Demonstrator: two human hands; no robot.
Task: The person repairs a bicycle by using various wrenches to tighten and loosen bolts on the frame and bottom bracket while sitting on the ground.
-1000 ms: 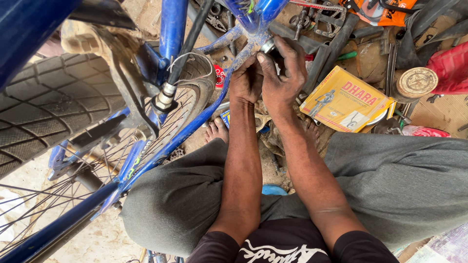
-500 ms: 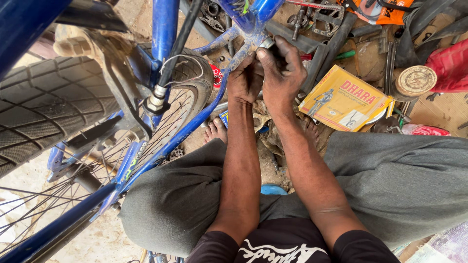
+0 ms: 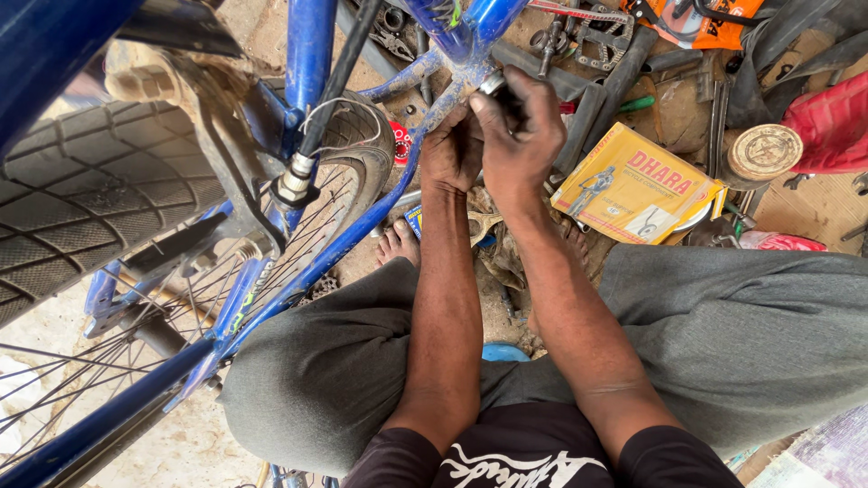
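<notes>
Both hands have crept up the blue bicycle frame (image 3: pixel 362 226); I see right hand (image 3: pixel 520 136) clenched on a metal part (image 3: pixel 491 83) just above left hand (image 3: pixel 452 154), whose grip I can't tell.

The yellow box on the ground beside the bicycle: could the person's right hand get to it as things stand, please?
Probably yes. The yellow box lies flat just to the right of the right hand, with nothing between them. But that hand is closed on a small metal part at the blue bicycle frame, so it isn't free.

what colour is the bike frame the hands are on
Blue, the bike frame shows clearly in the head view.
</notes>
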